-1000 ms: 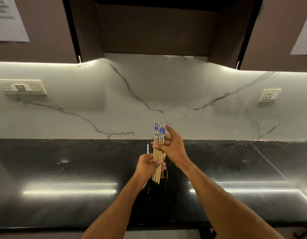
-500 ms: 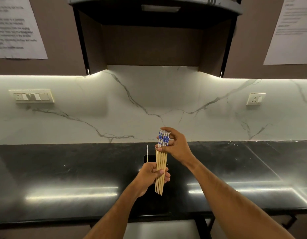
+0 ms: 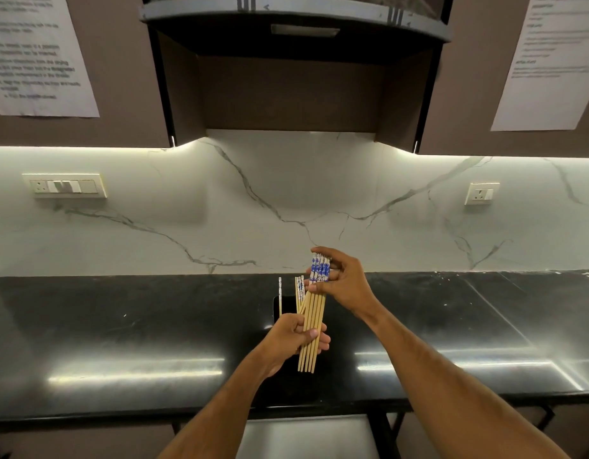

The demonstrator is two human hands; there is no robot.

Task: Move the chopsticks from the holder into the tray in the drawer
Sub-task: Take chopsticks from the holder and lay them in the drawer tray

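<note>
Held bunch of light wooden chopsticks with blue-and-white tops [image 3: 314, 313] above black shiny bench [image 3: 120, 326] | gripped by left hand [image 3: 291, 339] low, right hand [image 3: 342, 283] high | few sticks left in dark holder [image 3: 283, 309] | drawer tray unseen, not reached.

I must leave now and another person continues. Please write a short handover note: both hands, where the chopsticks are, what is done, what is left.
Right hand pinches the bundle of chopsticks near the blue tops.
Left hand grips the same bundle lower down.
Holder stands on the counter; a few loose chopsticks are behind the bundle, one more at the holder's left edge.
Done: bundle lifted out.
Left: remaining chopsticks, then all into the drawer tray, which is not in view.
</note>
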